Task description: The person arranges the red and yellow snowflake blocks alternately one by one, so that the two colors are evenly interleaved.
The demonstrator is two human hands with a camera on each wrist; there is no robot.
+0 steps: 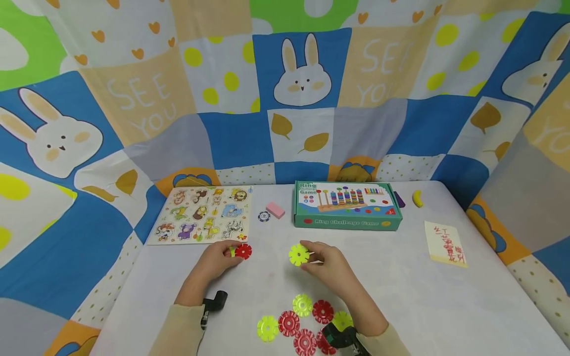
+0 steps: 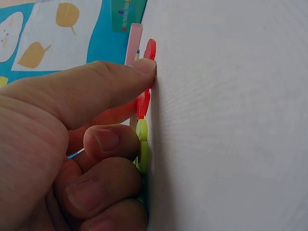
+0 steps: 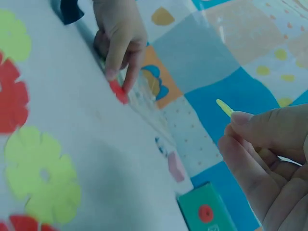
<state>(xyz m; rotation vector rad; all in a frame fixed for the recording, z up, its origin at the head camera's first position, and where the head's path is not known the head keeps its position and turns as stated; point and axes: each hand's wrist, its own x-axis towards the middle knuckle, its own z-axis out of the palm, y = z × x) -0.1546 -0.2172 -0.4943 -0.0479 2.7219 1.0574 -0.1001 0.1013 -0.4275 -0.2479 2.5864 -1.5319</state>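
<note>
My left hand point(image 1: 215, 261) pinches a red notched plastic disc point(image 1: 243, 251) low over the table, near the puzzle board's front edge. A yellow-green disc point(image 2: 144, 154) sits edge to edge with the red one in the left wrist view, by the curled fingers. Farther right, my right hand point(image 1: 328, 263) holds another yellow-green notched disc point(image 1: 298, 254) raised between thumb and fingers, its face turned to the head camera. Nearer my body lie several loose discs, among them a red disc point(image 1: 289, 323) and a yellow-green disc point(image 1: 267, 328); the right wrist camera partly covers some.
An animal puzzle board point(image 1: 178, 239) lies at back left. Beside it are a poker chip point(image 1: 264, 216) and a pink block point(image 1: 275, 209). The green Ring Challenge Game box point(image 1: 347, 222) stands at the back, with a toy banana point(image 1: 417, 198) and a handwritten note point(image 1: 445, 243) to the right.
</note>
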